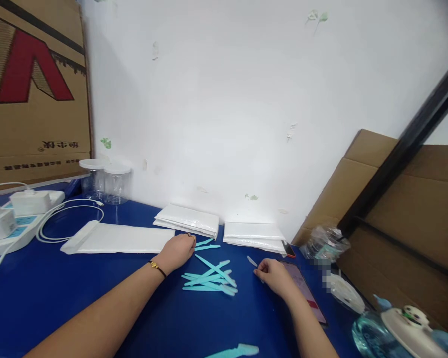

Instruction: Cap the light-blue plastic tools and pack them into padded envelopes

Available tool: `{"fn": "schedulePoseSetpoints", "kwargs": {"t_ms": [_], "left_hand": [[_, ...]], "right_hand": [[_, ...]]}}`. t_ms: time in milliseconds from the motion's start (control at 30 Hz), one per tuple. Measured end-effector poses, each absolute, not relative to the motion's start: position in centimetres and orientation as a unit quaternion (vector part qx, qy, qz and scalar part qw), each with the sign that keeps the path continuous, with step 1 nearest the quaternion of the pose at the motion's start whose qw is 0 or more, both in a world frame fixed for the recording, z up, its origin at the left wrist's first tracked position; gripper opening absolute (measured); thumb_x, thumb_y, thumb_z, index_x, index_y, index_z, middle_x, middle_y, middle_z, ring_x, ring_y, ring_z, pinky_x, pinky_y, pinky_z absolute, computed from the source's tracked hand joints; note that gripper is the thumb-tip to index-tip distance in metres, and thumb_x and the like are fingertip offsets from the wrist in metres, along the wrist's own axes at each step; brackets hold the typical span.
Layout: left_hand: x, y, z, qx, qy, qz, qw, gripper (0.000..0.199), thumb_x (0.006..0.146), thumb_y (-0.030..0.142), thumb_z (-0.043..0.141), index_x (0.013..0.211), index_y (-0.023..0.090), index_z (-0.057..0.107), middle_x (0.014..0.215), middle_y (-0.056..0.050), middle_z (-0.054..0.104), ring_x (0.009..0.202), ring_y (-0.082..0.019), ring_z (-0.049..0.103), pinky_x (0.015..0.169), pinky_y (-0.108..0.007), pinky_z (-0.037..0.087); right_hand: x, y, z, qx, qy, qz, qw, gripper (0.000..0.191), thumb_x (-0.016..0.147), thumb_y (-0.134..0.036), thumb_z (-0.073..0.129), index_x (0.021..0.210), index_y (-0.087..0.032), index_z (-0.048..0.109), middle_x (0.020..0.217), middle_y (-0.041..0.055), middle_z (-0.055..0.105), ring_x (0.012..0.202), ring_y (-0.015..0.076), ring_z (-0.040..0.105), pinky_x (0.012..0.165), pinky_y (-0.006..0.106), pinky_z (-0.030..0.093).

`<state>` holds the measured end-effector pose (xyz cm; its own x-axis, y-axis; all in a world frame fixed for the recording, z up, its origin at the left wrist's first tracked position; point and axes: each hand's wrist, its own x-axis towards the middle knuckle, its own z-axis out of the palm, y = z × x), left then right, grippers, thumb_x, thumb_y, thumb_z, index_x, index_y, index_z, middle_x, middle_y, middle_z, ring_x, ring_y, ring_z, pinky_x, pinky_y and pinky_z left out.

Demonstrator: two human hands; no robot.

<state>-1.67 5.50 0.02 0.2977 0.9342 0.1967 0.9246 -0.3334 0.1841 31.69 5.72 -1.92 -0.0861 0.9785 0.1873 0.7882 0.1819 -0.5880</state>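
My left hand (pixel 179 251) has its fingers curled down at the end of a white padded strip (pixel 129 238). Teal eyebrow razors (pixel 208 246) stick out to the right from its fingertips. Just in front lies a loose crossed pile of several more teal razors (pixel 211 281). My right hand (pixel 272 274) is pinched low over the table, right of the pile; what sits between its fingertips is too small to make out. Close by its fingertips is a small translucent piece (pixel 251 260). One more teal razor (pixel 235 351) lies at the bottom edge.
Two stacks of folded white packaging (pixel 186 220) (pixel 254 231) lie along the wall. A phone (pixel 302 288) lies beside my right forearm. Clear jars (pixel 117 184), a power strip (pixel 30 223) and a white cable are at left. A lidded bottle (pixel 381 333) stands at lower right.
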Motion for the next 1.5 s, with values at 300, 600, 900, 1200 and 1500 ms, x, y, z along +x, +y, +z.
{"fn": "schedulePoseSetpoints", "kwargs": {"t_ms": [300, 600, 900, 1200, 1500], "left_hand": [[-1.5, 5.5, 0.1, 0.804, 0.581, 0.125, -0.017, 0.013, 0.081, 0.019, 0.047, 0.079, 0.017, 0.06, 0.081, -0.008, 0.065, 0.077, -0.022, 0.061, 0.068, -0.03, 0.044], [-1.3, 5.3, 0.3, 0.809, 0.566, 0.154, -0.005, 0.013, 0.081, 0.014, 0.042, 0.08, 0.017, 0.055, 0.076, -0.007, 0.063, 0.072, -0.021, 0.06, 0.065, -0.029, 0.041], [-0.4, 4.3, 1.2, 0.827, 0.491, 0.246, 0.121, 0.013, 0.086, 0.022, 0.038, 0.087, 0.021, 0.051, 0.075, 0.0, 0.06, 0.068, -0.015, 0.054, 0.061, -0.023, 0.038], [0.2, 4.6, 0.5, 0.787, 0.467, 0.318, 0.248, 0.014, 0.083, 0.031, 0.046, 0.084, 0.02, 0.054, 0.078, 0.0, 0.058, 0.067, -0.014, 0.053, 0.062, -0.024, 0.042], [0.6, 4.9, 0.0, 0.737, 0.486, 0.368, 0.293, 0.021, 0.081, 0.039, 0.05, 0.084, 0.019, 0.054, 0.061, 0.005, 0.044, 0.051, -0.009, 0.038, 0.048, -0.021, 0.03]], "right_hand": [[31.2, 5.5, -2.4, -0.563, -0.706, 0.293, 0.313, 0.008, 0.065, -0.022, 0.062, 0.07, -0.021, 0.056, 0.054, -0.0057, 0.053, 0.041, 0.0108, 0.048, 0.04, 0.021, 0.033], [28.6, 4.6, -0.6, -0.469, -0.645, 0.454, 0.397, 0.03, 0.07, -0.044, 0.069, 0.078, -0.016, 0.061, 0.052, -0.0025, 0.058, 0.044, 0.0126, 0.057, 0.042, 0.022, 0.042], [28.3, 4.1, 0.4, -0.446, -0.589, 0.485, 0.468, 0.033, 0.068, -0.046, 0.072, 0.075, -0.017, 0.058, 0.06, 0.0003, 0.062, 0.052, 0.0142, 0.061, 0.047, 0.022, 0.043], [28.0, 3.7, 0.9, -0.446, -0.596, 0.471, 0.474, 0.036, 0.066, -0.048, 0.073, 0.076, -0.016, 0.059, 0.067, 0.0045, 0.067, 0.06, 0.0181, 0.065, 0.051, 0.025, 0.046], [27.7, 3.8, 0.1, -0.43, -0.593, 0.486, 0.476, 0.032, 0.07, -0.044, 0.072, 0.075, -0.015, 0.06, 0.073, 0.0078, 0.07, 0.063, 0.0191, 0.066, 0.052, 0.025, 0.045]]}}
